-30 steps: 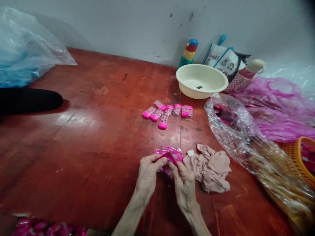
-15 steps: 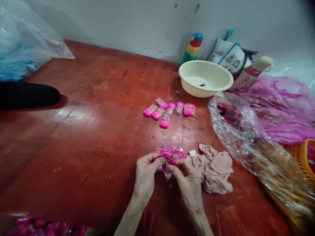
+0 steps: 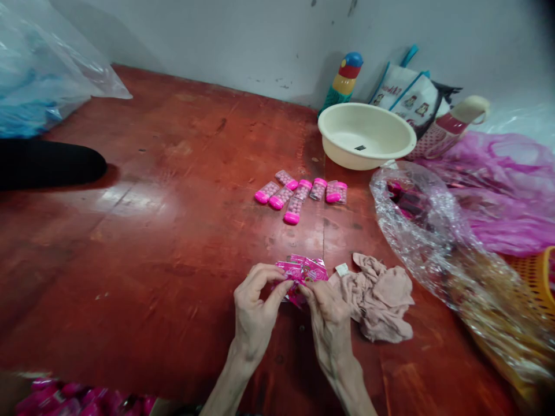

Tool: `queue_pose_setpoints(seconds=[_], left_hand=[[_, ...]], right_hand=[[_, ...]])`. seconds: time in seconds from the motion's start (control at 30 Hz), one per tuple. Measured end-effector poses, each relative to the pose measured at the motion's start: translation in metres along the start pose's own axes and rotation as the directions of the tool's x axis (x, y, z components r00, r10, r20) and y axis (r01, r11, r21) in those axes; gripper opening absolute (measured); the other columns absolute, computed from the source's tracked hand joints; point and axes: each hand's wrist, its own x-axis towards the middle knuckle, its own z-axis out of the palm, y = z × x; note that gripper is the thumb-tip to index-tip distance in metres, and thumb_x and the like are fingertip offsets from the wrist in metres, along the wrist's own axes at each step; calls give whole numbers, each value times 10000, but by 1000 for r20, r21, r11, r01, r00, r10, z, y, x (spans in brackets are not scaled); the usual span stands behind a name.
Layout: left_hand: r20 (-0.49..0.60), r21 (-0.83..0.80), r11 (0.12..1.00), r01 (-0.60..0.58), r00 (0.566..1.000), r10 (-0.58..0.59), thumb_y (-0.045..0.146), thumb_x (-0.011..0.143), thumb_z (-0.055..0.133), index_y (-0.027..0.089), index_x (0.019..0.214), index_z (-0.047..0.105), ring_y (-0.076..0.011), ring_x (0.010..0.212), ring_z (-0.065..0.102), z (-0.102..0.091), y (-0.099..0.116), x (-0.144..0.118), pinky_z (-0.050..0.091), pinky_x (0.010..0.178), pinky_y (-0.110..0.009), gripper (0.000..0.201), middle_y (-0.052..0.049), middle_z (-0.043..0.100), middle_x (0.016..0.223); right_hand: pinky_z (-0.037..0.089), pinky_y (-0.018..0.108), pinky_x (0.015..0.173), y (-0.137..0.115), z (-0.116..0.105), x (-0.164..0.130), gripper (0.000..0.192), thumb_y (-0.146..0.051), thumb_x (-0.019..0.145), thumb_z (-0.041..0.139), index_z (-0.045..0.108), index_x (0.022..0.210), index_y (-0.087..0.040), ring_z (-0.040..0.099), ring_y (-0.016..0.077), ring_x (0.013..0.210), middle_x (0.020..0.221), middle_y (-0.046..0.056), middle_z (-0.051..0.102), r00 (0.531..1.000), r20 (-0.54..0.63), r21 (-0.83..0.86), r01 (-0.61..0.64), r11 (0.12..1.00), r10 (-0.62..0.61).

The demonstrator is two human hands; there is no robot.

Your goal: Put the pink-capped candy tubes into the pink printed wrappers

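Observation:
Both of my hands are at the near middle of the red-brown table, fingertips close together over small printed pink plastic wrappers (image 3: 315, 268). My left hand (image 3: 255, 300) pinches the left side of one wrapper between thumb and fingers. From the right, my right hand (image 3: 328, 306) pinches the same wrapper. More pink wrappers lie beneath and just beyond the fingertips. Farther up the table lie several small clear containers with pink caps (image 3: 292, 211), filled with pale pink balls. A crumpled beige cloth (image 3: 384, 300) is close to the right of my right hand.
A cream basin (image 3: 368, 153) stands at the back, beside a colourful bottle (image 3: 346, 78) and a white bag (image 3: 405, 95). Clear plastic bag (image 3: 416, 231), pink bags (image 3: 503, 185) and a yellow basket (image 3: 531, 277) crowd the right. A black sleeve-like shape (image 3: 52, 164) reaches in from the left.
The pink wrapper, bunched up between my fingers before, now looks flatter, with its print more visible. My fingertips have shifted slightly. The view has moved a little.

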Motion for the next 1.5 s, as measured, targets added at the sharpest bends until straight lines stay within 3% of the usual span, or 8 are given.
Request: queue_pose_setpoints(seconds=[0.17,0.33,0.5,0.6,0.9,1.17,1.3,1.5], left_hand=[[19,26,1000,-14,1000,14,175,752,632,176,658,623,-173,765,587,-8,-5,5,458,711,-276,94,-32,619,770],[-8,-188,961,202,978,-207,168,737,634,168,628,622,-116,598,533,-4,-12,3,427,577,-210,110,23,581,613],[-47,-287,904,316,938,-343,170,725,651,181,840,630,-121,668,600,2,-17,1,473,632,-204,117,15,654,727],[-58,-251,927,279,951,-302,169,715,669,181,822,614,-132,702,603,1,-17,1,480,658,-218,121,4,648,760],[175,-197,960,199,971,-165,170,740,648,156,665,688,-172,730,577,-2,-12,6,443,674,-270,87,-47,631,751],[112,-554,728,404,902,-416,196,732,655,137,641,699,-138,654,560,1,-10,4,434,667,-250,117,-20,638,645],[-16,-596,707,381,875,-485,204,699,694,148,616,677,-84,554,506,0,-15,5,415,580,-197,102,32,591,566],[-31,-662,657,361,863,-505,192,628,749,142,656,679,-83,569,538,-5,-16,8,435,582,-186,90,29,626,592]], right_hand=[[406,274,575,-2,1,-1,241,-235,891,476,635,715,-190,519,160,608,654,25,583,1000,30,-9,-3,1000,3],[450,250,580,-3,3,-1,182,-237,878,508,648,772,-190,569,147,622,699,15,627,995,46,37,-86,996,84],[461,232,567,0,5,1,119,-268,827,587,665,786,-188,589,143,618,684,-5,649,972,56,163,-234,958,228],[457,231,570,1,6,2,123,-263,826,584,665,774,-187,580,138,608,673,-10,643,961,62,208,-275,939,268],[435,252,615,7,2,6,114,-247,823,576,661,767,-196,558,146,637,695,0,631,969,113,249,-241,938,219],[333,218,485,-3,5,4,385,-342,910,408,532,581,-185,428,113,523,548,-32,462,957,172,312,-279,908,235],[428,231,608,-11,8,6,191,-364,822,558,609,885,-191,536,142,659,741,-2,602,893,311,419,-437,796,326],[349,212,520,-17,24,7,273,-377,783,605,538,631,-160,418,100,546,576,-42,477,844,337,416,-530,739,416]])
